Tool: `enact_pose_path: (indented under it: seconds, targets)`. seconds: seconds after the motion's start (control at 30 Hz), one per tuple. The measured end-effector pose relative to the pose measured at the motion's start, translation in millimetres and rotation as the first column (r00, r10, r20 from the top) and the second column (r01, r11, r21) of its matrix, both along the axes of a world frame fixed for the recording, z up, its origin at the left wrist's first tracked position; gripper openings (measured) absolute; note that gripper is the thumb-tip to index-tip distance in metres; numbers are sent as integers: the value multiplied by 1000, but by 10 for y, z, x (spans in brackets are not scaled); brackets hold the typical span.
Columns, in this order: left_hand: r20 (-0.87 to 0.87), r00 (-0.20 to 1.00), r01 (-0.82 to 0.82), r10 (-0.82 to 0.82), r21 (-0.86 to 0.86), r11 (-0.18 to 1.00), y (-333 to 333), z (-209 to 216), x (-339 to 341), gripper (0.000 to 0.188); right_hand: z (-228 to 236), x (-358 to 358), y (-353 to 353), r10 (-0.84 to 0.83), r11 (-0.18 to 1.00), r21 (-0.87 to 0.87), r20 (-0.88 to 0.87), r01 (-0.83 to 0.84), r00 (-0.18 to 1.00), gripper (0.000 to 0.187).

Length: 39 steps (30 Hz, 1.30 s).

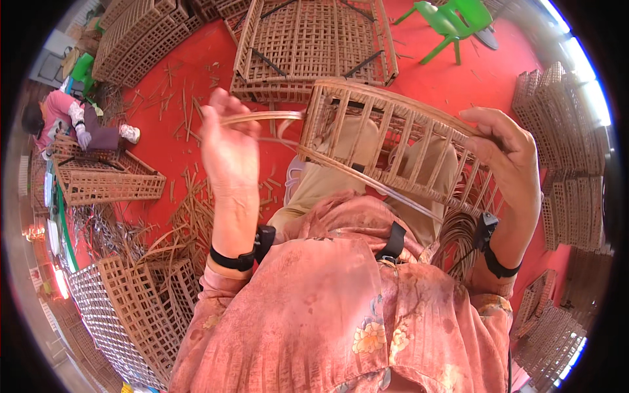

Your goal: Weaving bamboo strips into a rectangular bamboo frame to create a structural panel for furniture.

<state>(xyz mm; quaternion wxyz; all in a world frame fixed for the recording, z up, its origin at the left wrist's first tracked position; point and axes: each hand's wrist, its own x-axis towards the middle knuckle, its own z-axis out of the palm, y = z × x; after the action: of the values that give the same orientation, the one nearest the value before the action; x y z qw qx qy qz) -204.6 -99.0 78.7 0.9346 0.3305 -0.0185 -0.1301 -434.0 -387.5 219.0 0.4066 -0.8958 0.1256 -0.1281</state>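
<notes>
A half-woven rattan basket (pixel 393 141) with an open lattice wall is held up over my lap. My right hand (pixel 508 154) grips its right rim. My left hand (pixel 226 147) is raised to the left of it, pinching a thin rattan strip (pixel 262 118) that runs from the fingers to the basket's left edge. A second pale strip (pixel 393 193) trails down along the basket's lower side. Both wrists wear black straps. A bundle of dark thin strands (pixel 455 239) lies by my right forearm.
A large finished lattice basket (pixel 314 46) sits ahead on the red floor (pixel 183 85). More lattice panels are stacked at the lower left (pixel 131 308), far right (pixel 570 150) and upper left. Rattan scraps (pixel 190 216) litter the floor. Another person (pixel 72 121) weaves at the left. A green plastic chair (pixel 452 19) stands behind.
</notes>
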Motion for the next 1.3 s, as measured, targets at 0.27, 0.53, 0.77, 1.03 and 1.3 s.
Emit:
enact_pose_path:
  seconds: [0.27,0.53,0.77,1.03,1.3]
  targets:
    - [895,66,-458,-440,419,784,-1455,962,-799,30,162,-269,-29,-65,948,316,126,22,990,44]
    - [688,-163,-714,-707,413,566,-1979,710,-1248,14,-266,-769,-115,-536,719,-91,557,689,634,25]
    - [667,-228,-614,-709,467,636,-1941,626,-1355,13,-923,-847,476,-429,576,779,29,249,903,45]
    - [570,36,-200,-821,809,553,-1579,802,-1385,27,-1207,-577,386,-647,204,957,288,-204,706,34]
    - [370,322,210,-871,870,447,-978,987,-908,19,-1186,-790,135,-635,5,847,414,-532,653,28]
